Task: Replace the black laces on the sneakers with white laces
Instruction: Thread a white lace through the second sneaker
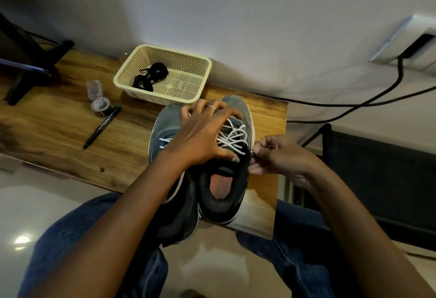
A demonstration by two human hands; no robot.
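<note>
Both forearms reach over the knees in blue jeans toward two sneakers at the near edge of the wooden table [70, 120]. On the right sneaker [221, 194] the left hand [203, 137] lies with its fingers spread and fairly straight, pressing the upper part down. Just beside the collar of this shoe, the right hand [276, 156] has its fingertips pinched together on the end of the white lace [232, 136], it seems on the tip. This lace sits in loose, crossing loops, not yet pulled flat. The left sneaker [165, 137] already shows white lace in its eyelets. Behind the shoes, the black laces [151, 77] lie inside the cream basket [188, 99].

I think the main risk is tangling: if the right hand pulls now, the loose loops may knot or tighten unevenly. The tip can also slip from the pinch, or miss the eyelet, because the dark collar hides it. Both heels stand over the table edge, so a strong pull could drag a shoe off
</note>
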